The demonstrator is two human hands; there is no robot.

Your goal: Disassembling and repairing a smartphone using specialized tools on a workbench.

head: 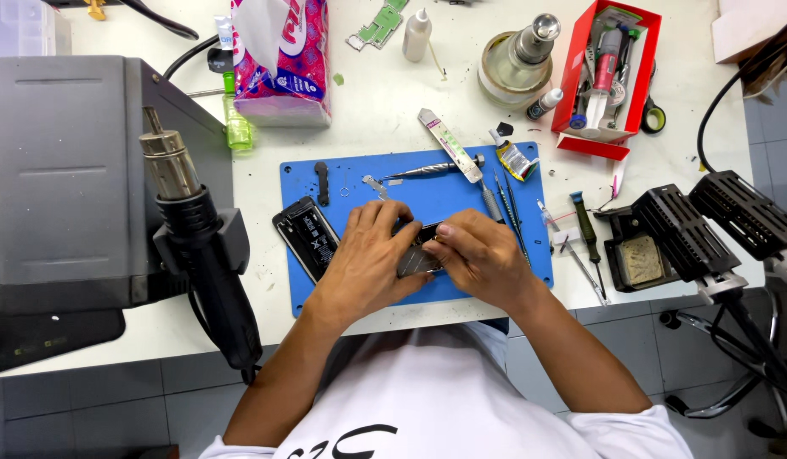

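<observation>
Opened phone (417, 255): lies flat on the blue work mat (529, 255), almost wholly covered by both hands. Only a dark upper edge and a grey inner face show between the fingers.

Left hand (368, 255): fingers together, pressed down over the phone's left part, pinning it to the mat. Right hand (478, 255): fingertips pinched at the phone's upper edge, just beside the left fingertips; whether they grip a small part or tool cannot be told.

Judgement: the work is done well if the left hand keeps the body steady while the right works with light, level force, no twisting.

A black battery (307, 236) lies just beyond the left fingers. Tweezers (427, 170) and thin probes (506, 204) lie above the right fingers. A hot-air gun (194, 229) sits well apart, left.
</observation>
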